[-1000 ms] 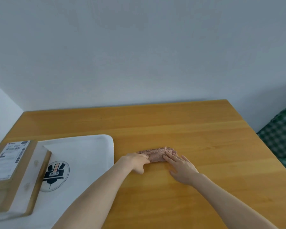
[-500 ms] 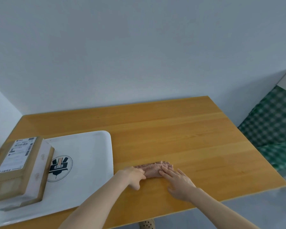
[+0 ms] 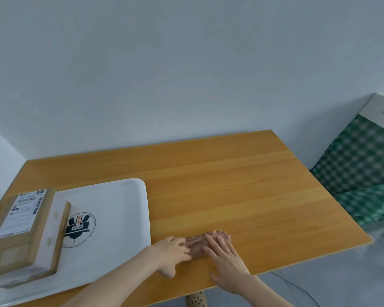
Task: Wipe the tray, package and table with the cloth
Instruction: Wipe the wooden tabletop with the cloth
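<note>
Here both hands are down on the pink cloth (image 3: 205, 244), which lies bunched into a narrow roll on the wooden counter (image 3: 242, 191), near its front edge and just right of the tray. The left hand (image 3: 172, 253) comes in from the left end of the roll; its fingers are curled over that end and the thumb tucks underneath toward the counter, so the grip is a loose pinch on the cloth rather than a full fist. The right hand (image 3: 225, 261) is flat, palm down, fingers stretched forward and slightly spread, their tips pressing on top of the right half of the cloth; nothing is clasped there, the grip is open and simply resting on the fabric. The two hands sit close together, fingertips almost meeting over the middle of the roll. To the left, the white tray (image 3: 120, 196) rests on the counter with a dark round logo printed on its floor, and the cardboard package (image 3: 22, 229) with a white shipping label lies on the tray's left part, well apart from the cloth. A green checked fabric (image 3: 359, 169) shows beyond the counter's right edge.
</note>
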Action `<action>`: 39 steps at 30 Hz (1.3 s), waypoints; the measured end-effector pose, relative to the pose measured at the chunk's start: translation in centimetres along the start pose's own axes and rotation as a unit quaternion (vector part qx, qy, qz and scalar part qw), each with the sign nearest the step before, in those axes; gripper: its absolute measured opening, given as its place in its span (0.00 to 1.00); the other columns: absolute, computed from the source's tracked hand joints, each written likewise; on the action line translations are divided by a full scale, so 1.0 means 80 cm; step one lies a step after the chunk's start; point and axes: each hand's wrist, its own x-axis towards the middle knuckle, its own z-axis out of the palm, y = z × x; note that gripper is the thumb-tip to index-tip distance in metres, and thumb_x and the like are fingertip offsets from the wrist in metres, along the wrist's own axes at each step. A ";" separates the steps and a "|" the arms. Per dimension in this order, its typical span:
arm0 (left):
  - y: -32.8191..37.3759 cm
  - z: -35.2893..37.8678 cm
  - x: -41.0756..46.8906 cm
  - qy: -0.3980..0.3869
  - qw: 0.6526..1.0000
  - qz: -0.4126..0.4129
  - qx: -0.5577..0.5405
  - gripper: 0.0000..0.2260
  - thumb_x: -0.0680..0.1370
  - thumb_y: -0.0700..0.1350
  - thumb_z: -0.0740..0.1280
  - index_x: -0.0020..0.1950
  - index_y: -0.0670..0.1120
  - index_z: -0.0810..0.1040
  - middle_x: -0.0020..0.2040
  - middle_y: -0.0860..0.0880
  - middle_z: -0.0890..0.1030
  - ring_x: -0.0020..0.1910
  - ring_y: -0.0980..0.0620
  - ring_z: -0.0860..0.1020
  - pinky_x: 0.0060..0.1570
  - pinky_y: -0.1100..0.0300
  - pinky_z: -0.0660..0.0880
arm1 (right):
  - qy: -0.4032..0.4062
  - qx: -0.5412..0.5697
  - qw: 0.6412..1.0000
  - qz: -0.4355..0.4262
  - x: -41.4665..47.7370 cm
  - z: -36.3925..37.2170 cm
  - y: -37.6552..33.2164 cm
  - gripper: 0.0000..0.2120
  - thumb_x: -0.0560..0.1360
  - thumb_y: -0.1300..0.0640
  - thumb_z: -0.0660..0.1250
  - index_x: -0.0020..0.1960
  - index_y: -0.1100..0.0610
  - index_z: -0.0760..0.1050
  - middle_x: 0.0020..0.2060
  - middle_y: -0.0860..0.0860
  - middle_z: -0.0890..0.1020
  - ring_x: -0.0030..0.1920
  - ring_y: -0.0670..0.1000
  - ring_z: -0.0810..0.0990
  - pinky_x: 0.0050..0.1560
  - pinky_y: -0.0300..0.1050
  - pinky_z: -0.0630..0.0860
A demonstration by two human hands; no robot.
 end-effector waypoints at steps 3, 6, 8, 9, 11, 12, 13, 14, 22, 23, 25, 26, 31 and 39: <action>-0.003 0.011 -0.004 0.023 0.999 0.025 -0.026 0.33 0.72 0.37 0.62 0.77 0.47 0.58 0.76 0.49 0.60 0.76 0.49 0.54 0.75 0.51 0.53 | 0.020 -0.006 1.000 -0.009 -0.003 0.008 0.000 0.31 0.73 0.49 0.58 0.74 0.49 0.54 0.77 0.49 0.50 0.76 0.56 0.47 0.74 0.55 0.47; 0.002 0.024 -0.015 0.030 0.996 0.067 -0.059 0.30 0.72 0.37 0.62 0.74 0.47 0.63 0.73 0.49 0.66 0.70 0.48 0.63 0.70 0.52 0.63 | 0.002 -0.014 0.999 -0.045 -0.017 0.016 0.009 0.30 0.61 0.38 0.63 0.62 0.40 0.67 0.63 0.42 0.76 0.62 0.48 0.77 0.58 0.47 0.75; 0.009 0.032 -0.022 0.031 0.993 0.100 -0.050 0.29 0.72 0.37 0.62 0.73 0.46 0.64 0.72 0.49 0.67 0.70 0.49 0.63 0.69 0.52 0.62 | 0.020 -0.026 0.998 -0.050 -0.029 0.027 0.008 0.27 0.61 0.36 0.58 0.60 0.37 0.69 0.59 0.39 0.78 0.57 0.44 0.80 0.53 0.42 0.78; 0.012 0.036 -0.025 0.032 0.992 0.115 -0.039 0.29 0.72 0.37 0.62 0.74 0.46 0.64 0.73 0.49 0.66 0.71 0.50 0.62 0.70 0.52 0.60 | -0.007 -0.026 0.998 -0.056 -0.035 0.030 0.008 0.26 0.62 0.37 0.57 0.60 0.37 0.69 0.58 0.39 0.78 0.56 0.44 0.80 0.53 0.42 0.78; 0.017 0.041 -0.028 0.032 0.991 0.131 -0.009 0.29 0.73 0.38 0.62 0.75 0.46 0.62 0.75 0.48 0.63 0.73 0.50 0.59 0.72 0.50 0.56 | -0.021 -0.037 0.996 -0.079 -0.042 0.038 0.010 0.26 0.64 0.38 0.58 0.61 0.38 0.69 0.59 0.40 0.78 0.57 0.45 0.80 0.54 0.44 0.78; 0.018 0.043 -0.030 0.029 0.991 0.130 0.007 0.29 0.75 0.38 0.61 0.76 0.46 0.61 0.76 0.48 0.61 0.74 0.50 0.57 0.73 0.49 0.52 | -0.030 -0.051 0.995 -0.081 -0.044 0.040 0.011 0.26 0.64 0.37 0.60 0.62 0.39 0.69 0.60 0.41 0.78 0.58 0.47 0.79 0.55 0.45 0.78; 0.019 0.044 -0.031 0.026 0.991 0.128 0.024 0.28 0.76 0.38 0.60 0.76 0.46 0.59 0.77 0.48 0.59 0.75 0.50 0.55 0.73 0.49 0.49 | -0.046 -0.071 0.993 -0.085 -0.046 0.041 0.011 0.27 0.64 0.37 0.60 0.63 0.39 0.69 0.62 0.43 0.76 0.60 0.49 0.77 0.58 0.48 0.77; 0.019 0.046 -0.032 0.022 0.991 0.125 0.047 0.28 0.77 0.39 0.59 0.77 0.47 0.57 0.78 0.48 0.56 0.76 0.49 0.53 0.74 0.49 0.45 | -0.041 -0.082 0.991 -0.094 -0.046 0.044 0.012 0.28 0.64 0.36 0.60 0.64 0.40 0.69 0.64 0.45 0.73 0.63 0.51 0.73 0.62 0.52 0.73; -0.006 0.059 -0.023 0.051 0.978 0.090 0.178 0.27 0.81 0.46 0.56 0.78 0.48 0.51 0.79 0.50 0.49 0.78 0.51 0.45 0.71 0.43 0.31 | 0.039 -0.068 0.994 -0.078 -0.042 0.046 -0.006 0.34 0.64 0.39 0.55 0.70 0.43 0.65 0.76 0.55 0.51 0.61 0.56 0.76 0.53 0.50 0.79; -0.012 0.056 -0.023 0.057 0.978 0.080 0.185 0.27 0.81 0.45 0.56 0.78 0.48 0.51 0.79 0.51 0.48 0.77 0.52 0.45 0.70 0.44 0.31 | 0.050 -0.062 0.994 -0.073 -0.040 0.046 -0.011 0.33 0.64 0.38 0.56 0.69 0.43 0.67 0.75 0.53 0.57 0.60 0.56 0.78 0.51 0.49 0.80; -0.022 0.051 -0.023 0.062 0.975 0.077 0.197 0.27 0.81 0.44 0.56 0.78 0.49 0.49 0.79 0.51 0.48 0.77 0.52 0.45 0.68 0.46 0.29 | 0.057 -0.053 0.995 -0.063 -0.036 0.047 -0.017 0.32 0.64 0.37 0.56 0.66 0.45 0.70 0.69 0.50 0.66 0.60 0.58 0.77 0.48 0.51 0.81; -0.025 0.050 -0.024 0.062 0.974 0.081 0.202 0.28 0.81 0.44 0.56 0.78 0.49 0.49 0.79 0.52 0.48 0.77 0.53 0.45 0.67 0.47 0.29 | 0.066 -0.055 0.995 -0.060 -0.036 0.048 -0.019 0.32 0.65 0.37 0.55 0.66 0.45 0.70 0.67 0.49 0.69 0.60 0.58 0.75 0.48 0.51 0.81; -0.033 0.051 -0.023 0.060 0.971 0.110 0.204 0.29 0.80 0.43 0.57 0.78 0.49 0.49 0.79 0.51 0.48 0.77 0.54 0.46 0.67 0.49 0.27 | 0.082 -0.054 0.993 -0.061 -0.045 0.052 -0.022 0.31 0.66 0.38 0.54 0.67 0.44 0.69 0.67 0.48 0.71 0.59 0.57 0.76 0.50 0.55 0.79; -0.069 0.057 -0.038 0.040 0.974 0.149 0.166 0.29 0.79 0.40 0.57 0.78 0.48 0.52 0.79 0.52 0.47 0.77 0.53 0.45 0.71 0.45 0.30 | 0.120 -0.008 0.992 -0.044 -0.037 0.073 -0.067 0.32 0.62 0.36 0.55 0.65 0.42 0.70 0.64 0.44 0.76 0.53 0.54 0.82 0.45 0.47 0.81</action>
